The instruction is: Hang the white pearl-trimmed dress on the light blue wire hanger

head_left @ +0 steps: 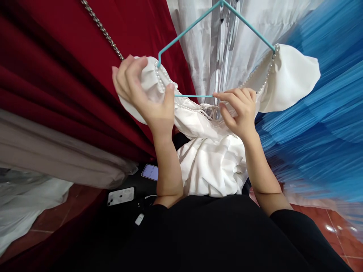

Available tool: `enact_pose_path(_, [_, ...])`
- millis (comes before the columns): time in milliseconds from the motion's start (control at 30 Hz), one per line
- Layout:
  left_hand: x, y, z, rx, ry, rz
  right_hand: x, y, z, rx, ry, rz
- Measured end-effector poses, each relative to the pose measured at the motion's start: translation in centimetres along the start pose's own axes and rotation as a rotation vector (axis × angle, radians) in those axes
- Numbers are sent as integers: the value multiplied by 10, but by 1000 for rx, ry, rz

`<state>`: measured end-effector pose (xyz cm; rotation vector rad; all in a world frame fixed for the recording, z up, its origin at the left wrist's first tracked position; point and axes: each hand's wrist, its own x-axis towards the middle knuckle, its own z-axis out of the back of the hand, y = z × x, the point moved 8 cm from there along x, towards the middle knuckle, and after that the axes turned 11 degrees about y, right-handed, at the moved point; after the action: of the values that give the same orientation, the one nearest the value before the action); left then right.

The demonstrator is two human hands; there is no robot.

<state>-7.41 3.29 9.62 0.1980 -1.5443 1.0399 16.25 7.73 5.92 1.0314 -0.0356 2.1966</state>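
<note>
At the left end of the hanger, a shoulder of the white dress is touched by the left hand, its grip spread, while the hanger's lower bar is touched by the right hand's fingertips; whether that grip is closed cannot be told. The dress is hung from and below the hanger. Beyond, the hanger is flanked by red fabric on its left and blue tulle on its right.

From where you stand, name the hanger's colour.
The hanger is light turquoise blue, clearest in the head view.
</note>
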Motion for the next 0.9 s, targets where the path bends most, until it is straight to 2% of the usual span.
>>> enact_pose_path(67, [11, 22, -11, 52, 83, 63, 0, -3, 2, -19, 1, -8])
enact_pose_path(133, [21, 42, -15, -49, 117, 147, 0, -6, 2, -38, 0, -22])
enact_pose_path(300, [40, 67, 7, -236, -26, 216, 1, -3, 1, -48, 6, -6])
enact_pose_path(400, [44, 78, 15, -260, -33, 264, 2, 0, 2, -39, 16, 7])
enact_pose_path(467, [46, 82, 14, -265, -21, 291, 2, -1, 3, -31, 31, -3])
enact_pose_path(633, [61, 80, -20, -237, 247, 320, 3, -8, 8, -26, 76, -38])
enact_pose_path(667, [63, 81, -23, -230, 269, 333, 3, -9, 8, -27, 76, -49])
enact_pose_path(767, [59, 88, -16, -225, 202, 396, 4, -12, 7, -33, 58, -78])
enact_pose_path(900, [28, 83, 15, -237, -2, 366, 3, -10, 5, -34, 26, -57])
